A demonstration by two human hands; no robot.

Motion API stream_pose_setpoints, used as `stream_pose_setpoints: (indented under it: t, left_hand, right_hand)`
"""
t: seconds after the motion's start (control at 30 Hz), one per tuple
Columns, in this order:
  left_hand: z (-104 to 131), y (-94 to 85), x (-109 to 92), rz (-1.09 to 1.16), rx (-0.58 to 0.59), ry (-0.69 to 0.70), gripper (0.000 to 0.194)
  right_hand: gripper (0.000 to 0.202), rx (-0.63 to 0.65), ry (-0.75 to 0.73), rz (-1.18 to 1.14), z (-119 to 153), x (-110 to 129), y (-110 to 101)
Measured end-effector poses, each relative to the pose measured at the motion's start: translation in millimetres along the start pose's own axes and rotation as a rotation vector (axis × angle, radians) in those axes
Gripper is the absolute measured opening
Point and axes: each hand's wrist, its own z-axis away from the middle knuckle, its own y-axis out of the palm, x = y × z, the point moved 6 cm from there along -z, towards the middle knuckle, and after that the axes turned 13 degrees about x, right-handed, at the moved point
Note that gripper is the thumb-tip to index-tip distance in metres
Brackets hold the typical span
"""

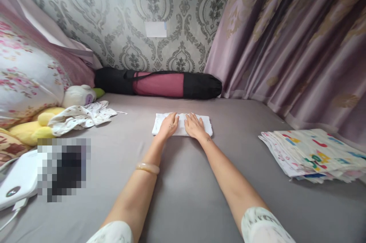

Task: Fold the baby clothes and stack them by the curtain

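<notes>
A folded white cloth (pixel 182 130) lies flat on the grey sheet in the middle, its long side running left to right. My left hand (pixel 170 124) rests palm down on its left half, fingers pointing away from me. On the right half lies my right hand (pixel 195 125), also palm down, with its fingers stretched out. A small gap of cloth shows between the two hands. Neither hand grips anything.
Folded patterned cloths (pixel 314 151) are stacked at the right. A black and pink rolled bag (pixel 158 84) lies along the wall. At the left are a crumpled spotted cloth (pixel 77 119), a yellow plush (pixel 34 132), a floral pillow (pixel 25 75) and a white device (pixel 20 178) with a cable.
</notes>
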Motion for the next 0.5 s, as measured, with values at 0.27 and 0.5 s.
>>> stream_pose_setpoints:
  t: [0.27,0.5]
  left_hand:
    - [-0.7,-19.0,36.7,0.200,-0.105,-0.107,0.044]
    - [-3.3,-25.7,74.1,0.428,-0.232,-0.115,0.052]
  right_hand:
    - [0.053,-0.068,-0.051,0.064,-12.0,28.0,15.3]
    - [0.052,-0.086,-0.028,0.091,-14.1,25.3,22.4]
